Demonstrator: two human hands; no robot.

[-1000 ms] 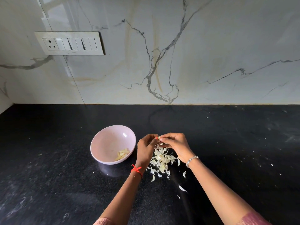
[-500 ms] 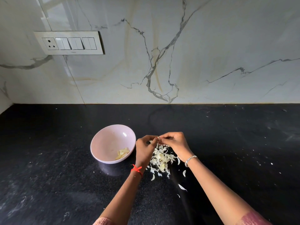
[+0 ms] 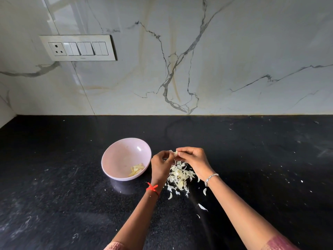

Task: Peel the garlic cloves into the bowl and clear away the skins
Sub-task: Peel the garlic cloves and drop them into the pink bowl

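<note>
Over the black speckled stone counter (image 3: pixel 72 204), beside the pale pink round bowl (image 3: pixel 122 156), your left hand (image 3: pixel 160 166) and right hand (image 3: pixel 193 159) both pinch one small pale garlic clove (image 3: pixel 175 153) above the thin white skins (image 3: pixel 180 175); it looks light, hard and slippery, so grip its ends.

Bowl (image 3: pixel 115 156): one, on the one tabletop (image 3: pixel 54 195). Peeled cloves (image 3: pixel 137 169) inside it: one small cluster, individual count not determinable. Grips: two, the left grip (image 3: pixel 160 166) and the right grip (image 3: pixel 194 161), with one garlic clove (image 3: pixel 175 152) between them. Skin pile (image 3: pixel 180 175): one. Stray skins (image 3: pixel 202 207) lying apart from it: at least four. Wrist bands: one red thread (image 3: pixel 152 188), one silver bracelet (image 3: pixel 211 178). Switch panel (image 3: pixel 78 57): one, carrying one socket (image 3: pixel 57 48) and six rockers (image 3: pixel 85 48).
</note>
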